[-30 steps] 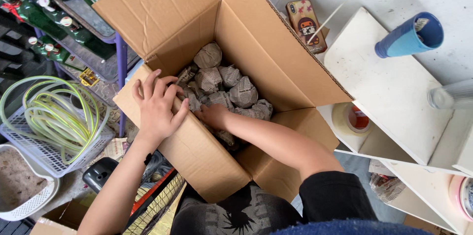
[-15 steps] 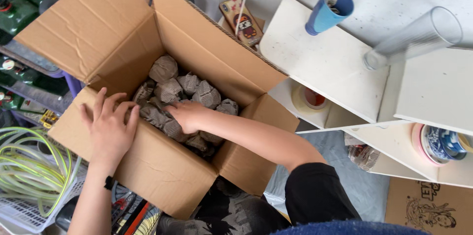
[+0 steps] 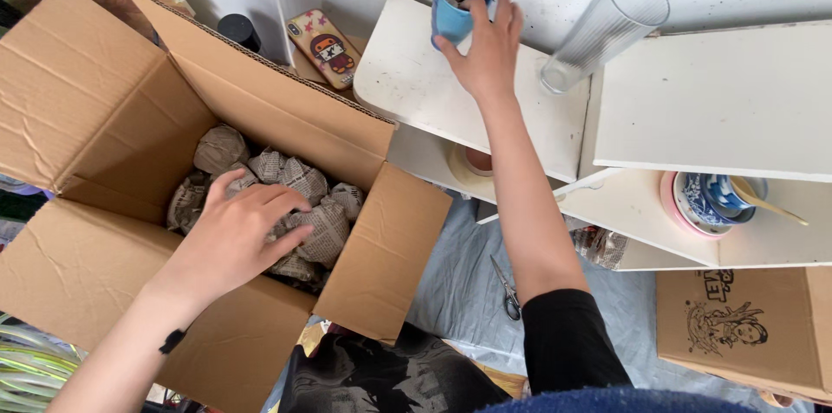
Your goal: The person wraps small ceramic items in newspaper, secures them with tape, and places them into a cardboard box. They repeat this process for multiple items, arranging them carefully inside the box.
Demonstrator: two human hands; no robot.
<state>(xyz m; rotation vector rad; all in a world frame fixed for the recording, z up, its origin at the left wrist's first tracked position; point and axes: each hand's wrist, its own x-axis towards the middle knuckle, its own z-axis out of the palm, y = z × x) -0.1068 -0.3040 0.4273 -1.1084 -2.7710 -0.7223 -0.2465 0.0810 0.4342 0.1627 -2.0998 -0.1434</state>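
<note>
An open cardboard box (image 3: 113, 118) holds several bundles wrapped in newspaper (image 3: 295, 183). My left hand (image 3: 238, 235) rests inside the box, fingers spread on the paper bundles. My right hand (image 3: 485, 49) reaches up to the white shelf (image 3: 407, 92) and grips a blue cup (image 3: 455, 10) with something tucked inside it. A tall clear ribbed glass (image 3: 607, 27) stands to the right of that hand.
A phone in a patterned case (image 3: 322, 47) and a dark round lid (image 3: 238, 30) lie behind the box. Lower shelves hold a tape roll (image 3: 472, 166) and blue patterned bowls with a spoon (image 3: 711, 201). Scissors (image 3: 507, 292) lie on the grey sheet. A second cardboard box (image 3: 745, 326) sits at right.
My right hand has left the box and reached up to the shelf, closing on the blue cup. My left hand moved from the box's front wall onto the paper bundles. The view shifted right.
</note>
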